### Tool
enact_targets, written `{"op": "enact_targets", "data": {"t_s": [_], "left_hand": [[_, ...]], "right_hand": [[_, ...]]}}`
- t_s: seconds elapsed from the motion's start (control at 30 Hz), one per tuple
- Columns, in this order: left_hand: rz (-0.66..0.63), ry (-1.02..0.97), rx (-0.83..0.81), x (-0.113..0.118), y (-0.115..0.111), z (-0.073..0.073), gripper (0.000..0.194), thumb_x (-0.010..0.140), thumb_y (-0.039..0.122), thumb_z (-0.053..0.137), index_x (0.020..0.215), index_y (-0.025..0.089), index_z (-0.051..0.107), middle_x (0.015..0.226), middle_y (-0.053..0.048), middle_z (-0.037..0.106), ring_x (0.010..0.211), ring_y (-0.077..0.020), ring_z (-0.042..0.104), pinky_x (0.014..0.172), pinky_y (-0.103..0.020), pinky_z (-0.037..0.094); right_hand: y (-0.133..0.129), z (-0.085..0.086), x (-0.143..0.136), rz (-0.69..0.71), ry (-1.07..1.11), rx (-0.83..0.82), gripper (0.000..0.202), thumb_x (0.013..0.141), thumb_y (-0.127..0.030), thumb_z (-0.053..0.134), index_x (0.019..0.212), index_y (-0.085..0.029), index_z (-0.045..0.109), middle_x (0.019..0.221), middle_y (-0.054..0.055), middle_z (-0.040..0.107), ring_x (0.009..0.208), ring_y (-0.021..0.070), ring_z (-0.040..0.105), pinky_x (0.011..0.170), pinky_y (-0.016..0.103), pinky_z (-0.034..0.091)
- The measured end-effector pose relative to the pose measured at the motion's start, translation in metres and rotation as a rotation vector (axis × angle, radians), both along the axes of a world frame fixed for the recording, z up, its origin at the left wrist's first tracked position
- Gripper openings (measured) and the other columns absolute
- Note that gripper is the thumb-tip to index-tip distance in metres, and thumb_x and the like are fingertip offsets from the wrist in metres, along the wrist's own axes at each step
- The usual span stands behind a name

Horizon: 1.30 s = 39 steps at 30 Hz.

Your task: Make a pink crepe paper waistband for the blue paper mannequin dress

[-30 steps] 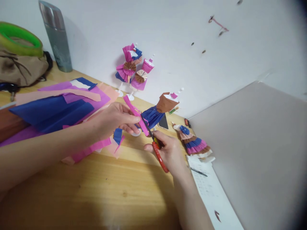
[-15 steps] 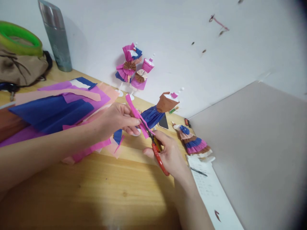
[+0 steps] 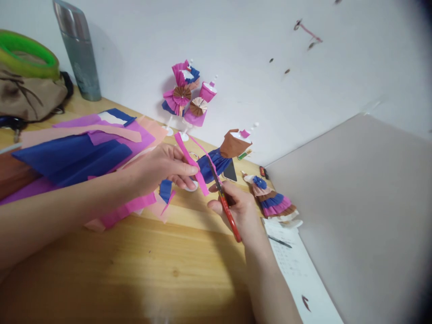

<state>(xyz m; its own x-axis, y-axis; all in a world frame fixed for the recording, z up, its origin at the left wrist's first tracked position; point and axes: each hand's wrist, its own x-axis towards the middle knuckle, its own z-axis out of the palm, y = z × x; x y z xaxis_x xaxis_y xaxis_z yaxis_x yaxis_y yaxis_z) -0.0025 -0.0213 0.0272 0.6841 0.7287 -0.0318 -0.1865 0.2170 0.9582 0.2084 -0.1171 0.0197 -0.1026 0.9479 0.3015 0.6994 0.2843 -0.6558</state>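
Pinched between the thumb and fingers of my left hand (image 3: pixel 175 165) is a pink crepe paper strip (image 3: pixel 203 183), held slantwise above the table. My right hand (image 3: pixel 238 204) is closed around red-handled scissors (image 3: pixel 231 219), whose blades look closed and point up and left. Along the blades lies a thin pink sliver (image 3: pixel 199 143), apart from the wider strip. Just behind the hands stands a small dress form (image 3: pixel 235 144) with a brown paper top and a blue paper skirt (image 3: pixel 214 164).
Crepe paper sheets (image 3: pixel 74 157) are heaped on the left. At the back stand a flask (image 3: pixel 83 63), a bag (image 3: pixel 30 94) and two dressed forms (image 3: pixel 184 94). To the right are a layered paper dress (image 3: pixel 273 200), a pen (image 3: pixel 279 241) on written paper (image 3: pixel 300 274), and a phone (image 3: pixel 230 172).
The scissors have come away from the strip, slightly to the right, and their blades have closed. A thin pink sliver has separated from the strip. My left hand is almost still.
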Motion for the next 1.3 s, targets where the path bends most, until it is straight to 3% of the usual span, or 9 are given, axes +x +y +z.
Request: {"op": "enact_targets", "data": {"t_s": [0.2,0.3,0.47,0.6,0.73,0.9,1.0,1.1,1.3], "left_hand": [[0.077,-0.016,-0.039,0.0,0.004,0.006,0.015,0.077,0.008,0.07,0.063,0.01,0.074,0.054,-0.008,0.072,0.045,-0.0106,0.065,0.045,-0.014,0.049],[0.057,-0.011,-0.043,0.001,0.005,0.003,0.016,0.077,0.009,0.068,0.061,0.011,0.071,0.048,-0.006,0.067,0.041,-0.01,0.062,0.039,-0.014,0.043],[0.003,0.051,-0.016,0.0,0.005,-0.003,0.01,0.077,0.013,0.069,0.067,0.013,0.068,0.046,-0.003,0.065,0.038,-0.0086,0.056,0.038,-0.015,0.043],[-0.048,0.191,0.069,0.001,0.0,-0.003,0.008,0.077,0.02,0.068,0.072,0.015,0.066,0.048,-0.002,0.066,0.04,-0.0101,0.058,0.04,-0.016,0.044],[-0.196,0.371,0.253,0.003,-0.009,-0.005,0.006,0.075,0.02,0.063,0.071,0.017,0.064,0.047,0.003,0.062,0.037,-0.0087,0.052,0.04,-0.018,0.038],[-0.276,0.511,0.589,0.008,-0.024,-0.008,0.022,0.074,0.016,0.061,0.056,0.018,0.049,0.048,0.005,0.048,0.045,-0.0079,0.042,0.044,-0.022,0.025],[-0.274,0.56,0.729,0.009,-0.027,-0.009,0.026,0.07,0.009,0.057,0.052,0.018,0.041,0.049,0.005,0.04,0.048,-0.0079,0.034,0.047,-0.026,0.022],[-0.303,0.565,0.634,0.009,-0.026,-0.009,0.02,0.071,0.008,0.054,0.057,0.018,0.044,0.053,0.005,0.042,0.05,-0.0084,0.036,0.048,-0.024,0.025],[-0.42,0.453,0.295,0.008,-0.016,-0.014,0.01,0.08,0.027,0.063,0.084,0.018,0.062,0.064,0.002,0.063,0.045,-0.0088,0.047,0.046,-0.021,0.042]], "right_hand": [[0.004,-0.012,0.005,0.021,-0.248,-0.318,0.03,0.076,-0.036,0.081,0.099,-0.019,0.073,0.062,-0.002,0.058,0.054,0.0141,0.049,0.052,0.025,0.039],[0.005,-0.029,-0.006,0.153,-0.358,-0.496,0.04,0.08,-0.017,0.07,0.12,-0.021,0.069,0.09,0.006,0.075,0.071,0.0204,0.067,0.065,0.029,0.05],[-0.001,-0.037,-0.026,0.273,-0.534,-0.482,0.049,0.087,-0.017,0.06,0.136,-0.016,0.061,0.127,0.017,0.071,0.104,0.0301,0.072,0.084,0.035,0.054],[-0.009,-0.019,-0.022,0.186,-0.626,-0.392,0.029,0.091,-0.017,0.058,0.117,-0.019,0.072,0.094,0.011,0.078,0.075,0.0245,0.072,0.066,0.033,0.05],[-0.01,-0.004,-0.011,-0.034,-0.101,-0.065,0.012,0.09,-0.025,0.065,0.096,-0.02,0.074,0.074,0.003,0.072,0.063,0.0165,0.064,0.06,0.029,0.048],[-0.006,-0.006,-0.017,0.026,0.375,0.036,0.067,0.071,-0.031,0.085,0.134,-0.027,0.061,0.12,0.009,0.072,0.096,0.0215,0.069,0.073,0.033,0.057],[-0.003,-0.012,-0.023,0.014,0.45,-0.038,0.028,0.073,-0.027,0.081,0.1,-0.023,0.074,0.089,0.004,0.075,0.077,0.0177,0.067,0.068,0.031,0.055],[0.0,-0.015,-0.021,-0.045,0.542,-0.045,0.01,0.073,-0.025,0.078,0.07,-0.021,0.071,0.068,0.0,0.069,0.061,0.0138,0.061,0.06,0.028,0.051],[0.008,-0.011,-0.011,-0.075,0.8,-0.042,0.012,0.07,-0.024,0.081,0.07,-0.02,0.07,0.062,-0.001,0.068,0.057,0.0118,0.06,0.051,0.023,0.046]]}}
